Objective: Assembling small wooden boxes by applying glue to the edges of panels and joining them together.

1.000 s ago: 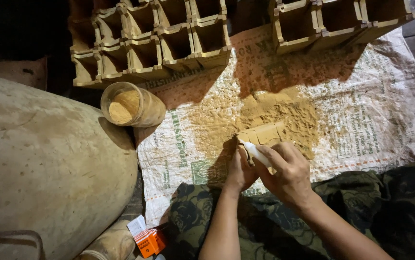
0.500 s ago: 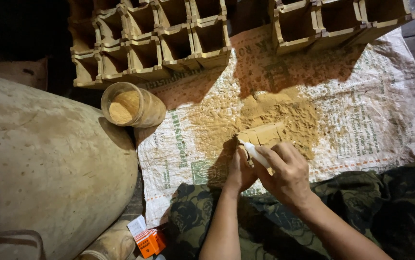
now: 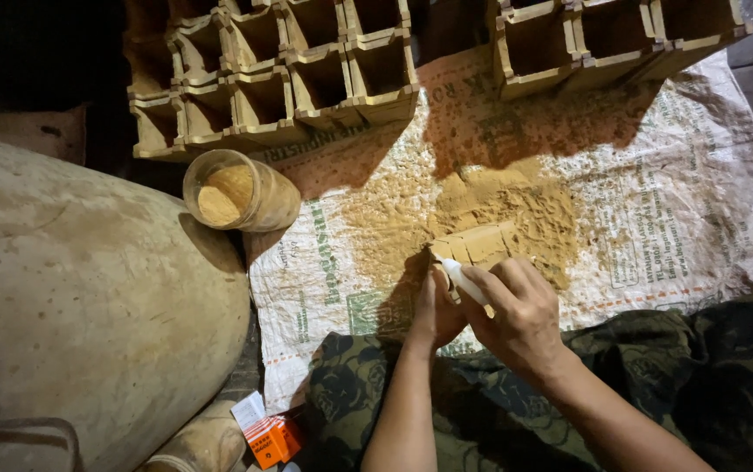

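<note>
Two hands meet at the near edge of the powder heap. Your right hand grips a small white tube, nozzle aimed far-left at a flat tan strip, apparently cardboard. Your left hand is curled closed beside it; its fingertips are hidden, so you cannot tell whether it pins the strip or only braces against it. The strip lies on the tan powder, just beyond both hands, which keeps it within reach.

The powder rests on a white woven sack spread flat on the floor as a work mat; it carries green and reddish print. At the far side, open-topped square brown cells stand in rows, with a second group at far right. A clear jar lies tipped at left, mouth showing powder, touching a large pale rounded vessel. A small orange and white carton sits near left, beside the dark patterned cloth over your legs.
</note>
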